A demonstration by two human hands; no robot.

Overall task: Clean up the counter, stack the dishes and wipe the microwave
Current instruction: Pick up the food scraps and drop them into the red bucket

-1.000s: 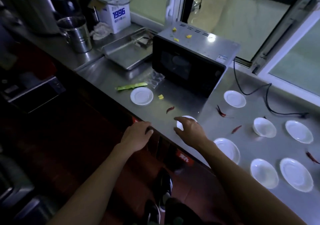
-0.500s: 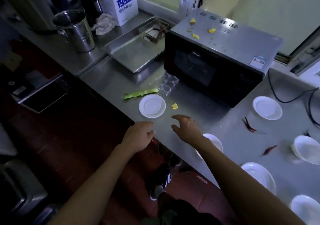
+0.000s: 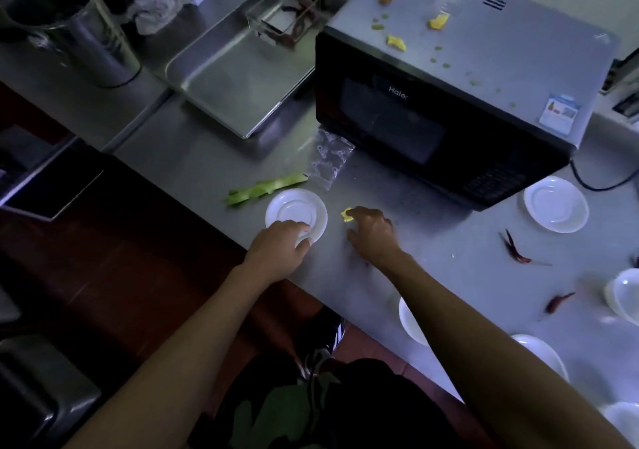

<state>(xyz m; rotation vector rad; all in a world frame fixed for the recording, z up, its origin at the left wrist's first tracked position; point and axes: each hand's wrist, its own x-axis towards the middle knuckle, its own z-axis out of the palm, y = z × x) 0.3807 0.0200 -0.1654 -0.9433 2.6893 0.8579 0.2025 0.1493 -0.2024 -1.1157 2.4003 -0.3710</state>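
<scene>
In front of the microwave [image 3: 449, 103] the left hand [image 3: 276, 248] grips a white saucer's [image 3: 296, 213] rim — the right hand [image 3: 371, 232] pinches a yellow scrap [image 3: 346, 215] on the worktop [image 3: 193, 158].

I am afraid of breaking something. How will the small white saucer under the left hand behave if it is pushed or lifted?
The saucer looks stiff and glazed, probably ceramic, so fragile if dropped. It lies flat on the smooth steel counter, so it will likely slide, not tip. The left hand rests on its near rim; lifting there may tilt it.

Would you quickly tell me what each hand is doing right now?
Left hand: gripping the near rim of the white saucer.
Right hand: fingertips on the yellow scrap; grip unclear.
</scene>
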